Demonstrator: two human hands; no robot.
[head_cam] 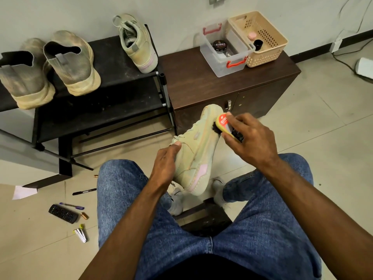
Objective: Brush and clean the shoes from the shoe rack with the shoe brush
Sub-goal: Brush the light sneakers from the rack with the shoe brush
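left hand (pixel 164 164) grips suede-like sneaker (pixel 196 150); right hand (pixel 250 138) presses oval brush (pixel 226 126).

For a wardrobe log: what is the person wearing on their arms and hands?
Nothing shows: the left hand and right hand wear no gloves, rings or watch, and both forearms are free of sleeves up to the frame edge. Blue jeans cover the legs.

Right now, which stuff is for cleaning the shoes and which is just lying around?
For the job:
shoe brush in the right hand
shoe held by the left hand
three shoes waiting on the shoe rack
polish tin

Just lying about:
remote
black marker
purple pen
paper scrap
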